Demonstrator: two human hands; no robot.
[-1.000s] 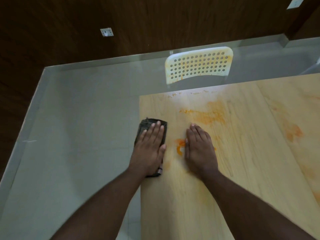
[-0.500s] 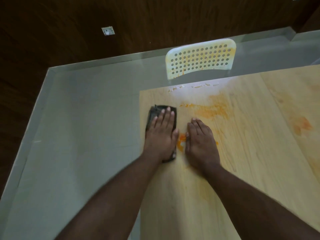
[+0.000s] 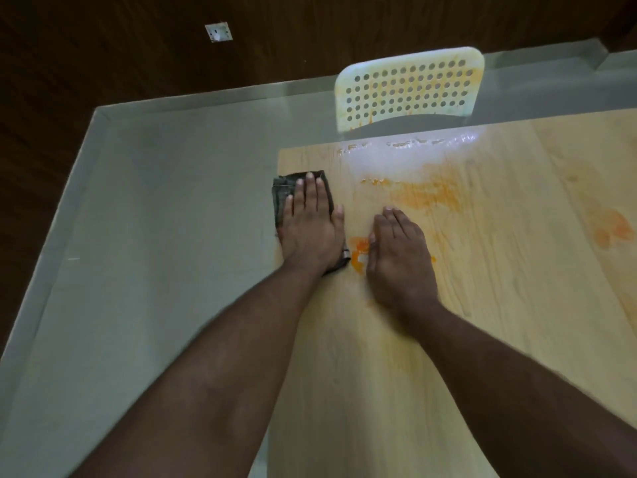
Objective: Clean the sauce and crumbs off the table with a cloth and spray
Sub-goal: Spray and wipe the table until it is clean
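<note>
Pressing flat with straight fingers, the left hand (image 3: 312, 224) pins a dark folded cloth (image 3: 286, 194) at the left edge of the pale wooden table (image 3: 379, 374), probably so the whole palm pushes it; just right sits a bright orange sauce blob (image 3: 358, 251); the right hand (image 3: 400, 257) lies open and flat beside it, likely bracing; more faint orange smears (image 3: 427, 194) wait beyond; no spray bottle visible.

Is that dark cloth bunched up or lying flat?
Flat. The cloth lies under the left hand, whose straight fingers press it on the table edge.
</note>
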